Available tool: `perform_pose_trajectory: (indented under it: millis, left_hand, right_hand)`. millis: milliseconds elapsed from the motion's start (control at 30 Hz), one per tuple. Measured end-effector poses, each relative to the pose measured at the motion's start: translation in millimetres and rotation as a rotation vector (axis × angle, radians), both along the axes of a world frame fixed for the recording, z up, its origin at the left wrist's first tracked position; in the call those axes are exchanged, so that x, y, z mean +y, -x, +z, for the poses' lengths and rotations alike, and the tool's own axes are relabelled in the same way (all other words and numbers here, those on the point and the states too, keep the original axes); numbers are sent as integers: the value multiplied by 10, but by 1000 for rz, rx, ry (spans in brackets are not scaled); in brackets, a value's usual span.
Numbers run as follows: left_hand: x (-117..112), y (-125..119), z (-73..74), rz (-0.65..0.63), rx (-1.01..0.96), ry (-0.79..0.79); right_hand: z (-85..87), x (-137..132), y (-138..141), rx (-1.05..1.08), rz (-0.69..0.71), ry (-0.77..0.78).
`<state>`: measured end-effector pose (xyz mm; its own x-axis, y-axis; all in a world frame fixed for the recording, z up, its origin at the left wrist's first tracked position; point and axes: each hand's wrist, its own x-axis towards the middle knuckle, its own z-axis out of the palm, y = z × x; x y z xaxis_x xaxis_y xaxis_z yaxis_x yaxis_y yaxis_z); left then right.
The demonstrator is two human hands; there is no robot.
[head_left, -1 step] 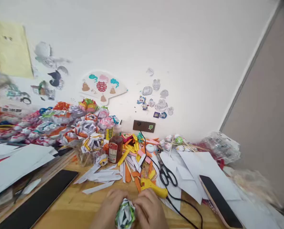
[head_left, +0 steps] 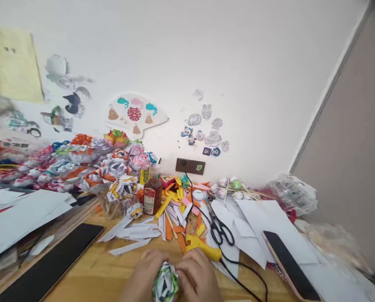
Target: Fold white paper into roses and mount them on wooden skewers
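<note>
Low at the bottom centre, my left hand (head_left: 142, 274) and my right hand (head_left: 197, 277) are curled together around a crumpled paper flower (head_left: 165, 285) printed in green, white and black. Both hands grip it from the sides, just above the wooden table (head_left: 102, 272). A yellow glue gun (head_left: 203, 248) lies right behind my right hand, its black cord running off to the right. Black-handled scissors (head_left: 220, 229) lie beyond the glue gun on white paper.
Cut paper strips (head_left: 133, 233) and coloured scraps litter the middle, near a brown bottle (head_left: 152, 195). A heap of paper flowers (head_left: 80, 167) lines the wall at left. A black slab (head_left: 48, 264) lies left, a dark phone (head_left: 288, 264) right, white sheets (head_left: 20, 214) far left.
</note>
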<state>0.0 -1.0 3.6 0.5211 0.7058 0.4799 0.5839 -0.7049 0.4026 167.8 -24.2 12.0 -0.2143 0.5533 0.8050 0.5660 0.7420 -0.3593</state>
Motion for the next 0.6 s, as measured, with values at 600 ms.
perform_pose_trajectory:
  millis: [600]
  left_hand:
    - [13,-4,68,-80,-26,-138]
  right_hand:
    - [-47,44,-1,27,-5,63]
